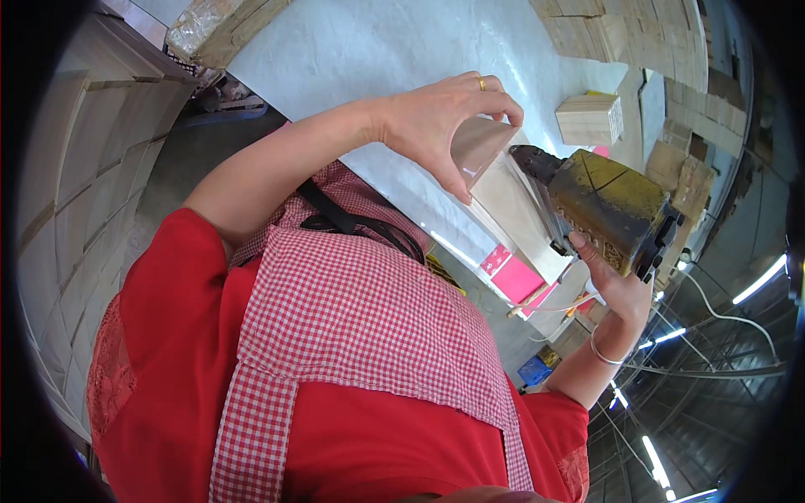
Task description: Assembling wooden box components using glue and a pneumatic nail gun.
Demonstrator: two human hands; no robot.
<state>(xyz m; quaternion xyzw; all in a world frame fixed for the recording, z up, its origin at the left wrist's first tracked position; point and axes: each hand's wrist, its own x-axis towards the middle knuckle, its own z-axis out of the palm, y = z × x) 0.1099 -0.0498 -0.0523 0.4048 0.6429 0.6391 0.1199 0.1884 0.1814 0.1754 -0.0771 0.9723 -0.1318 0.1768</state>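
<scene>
Left hand (pixel 436 121) had its grip clamped on a flat pale wooden board (pixel 486 149), upper centre, edge to edge; right hand (pixel 619 287) clutched a chunky yellow-and-black nail gun (pixel 608 193) just right of it.

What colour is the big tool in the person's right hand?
The tool is a worn, dirty yellow with dark marks, seen best in the head view.

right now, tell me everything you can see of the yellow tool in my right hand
The yellow tool has a blocky, scuffed body, its material unclear, with dark crossing lines, a narrow black nose and black parts at the opposite end. The right hand grips it, most fingers hidden. It sits tilted, nose beside the pale wooden piece; contact there is unclear.
</scene>
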